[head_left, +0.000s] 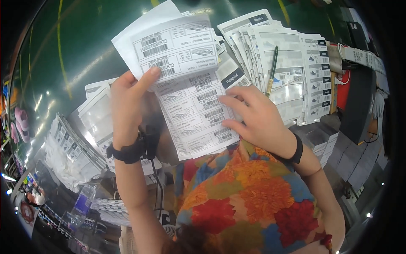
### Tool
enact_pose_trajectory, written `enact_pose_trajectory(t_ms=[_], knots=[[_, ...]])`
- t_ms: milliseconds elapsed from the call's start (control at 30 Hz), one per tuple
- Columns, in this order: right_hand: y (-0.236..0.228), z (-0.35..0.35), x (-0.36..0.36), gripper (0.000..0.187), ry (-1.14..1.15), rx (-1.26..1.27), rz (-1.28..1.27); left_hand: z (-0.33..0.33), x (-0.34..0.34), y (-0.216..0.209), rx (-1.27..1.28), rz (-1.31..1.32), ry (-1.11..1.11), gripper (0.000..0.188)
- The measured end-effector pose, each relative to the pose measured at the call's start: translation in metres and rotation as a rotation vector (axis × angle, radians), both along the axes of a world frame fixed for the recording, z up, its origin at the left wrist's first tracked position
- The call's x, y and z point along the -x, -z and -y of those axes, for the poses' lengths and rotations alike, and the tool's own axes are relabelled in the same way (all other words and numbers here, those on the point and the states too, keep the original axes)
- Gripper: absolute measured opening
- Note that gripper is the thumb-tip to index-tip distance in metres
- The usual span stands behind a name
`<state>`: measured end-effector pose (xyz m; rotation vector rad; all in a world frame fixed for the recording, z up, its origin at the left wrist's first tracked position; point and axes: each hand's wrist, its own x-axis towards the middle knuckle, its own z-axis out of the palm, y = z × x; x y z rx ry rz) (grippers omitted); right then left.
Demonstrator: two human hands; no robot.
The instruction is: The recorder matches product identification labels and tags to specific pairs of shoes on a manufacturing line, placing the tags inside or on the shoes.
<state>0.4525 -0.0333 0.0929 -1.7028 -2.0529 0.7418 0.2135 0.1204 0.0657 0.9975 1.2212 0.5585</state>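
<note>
My left hand (131, 99) grips the upper part of some white label sheets (203, 120), its thumb on top and the fingers hidden behind. The sheets carry rows of barcodes and small shoe drawings. Their upper end is folded over toward me, and another white sheet (129, 36) sticks out behind the fold. Over the right edge of the sheets is my right hand (258, 116), fingers apart and bent, the fingertips at the paper. Just beyond it lies a label with a dark printed block (232, 76). Both wrists wear black bands.
Fanned stacks of printed label sheets (283, 46) lie to the right, with a dark green pen (273, 70) on top. More sheet stacks (74, 142) and crumpled clear plastic (59, 163) are at the left. The green tabletop (84, 38) has yellow lines. A black box (361, 103) stands far right.
</note>
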Motion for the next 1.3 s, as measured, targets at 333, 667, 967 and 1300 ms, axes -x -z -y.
enact_pose_trajectory(t_ms=[333,667,967,1300], knots=[[-0.005,-0.014,-0.001,0.063,0.033,0.009,0.067,0.002,0.001,0.007,0.033,0.055,-0.075,0.036],[0.003,-0.010,0.005,0.080,-0.036,-0.023,0.208,-0.005,0.007,0.012,0.125,0.138,-0.066,0.042],[0.021,-0.010,0.007,0.063,0.006,-0.113,0.202,0.006,-0.003,0.011,0.011,0.053,-0.172,0.038],[0.026,-0.004,0.003,0.047,0.100,-0.170,0.015,0.028,-0.018,0.014,-0.333,-0.250,-0.044,0.046]])
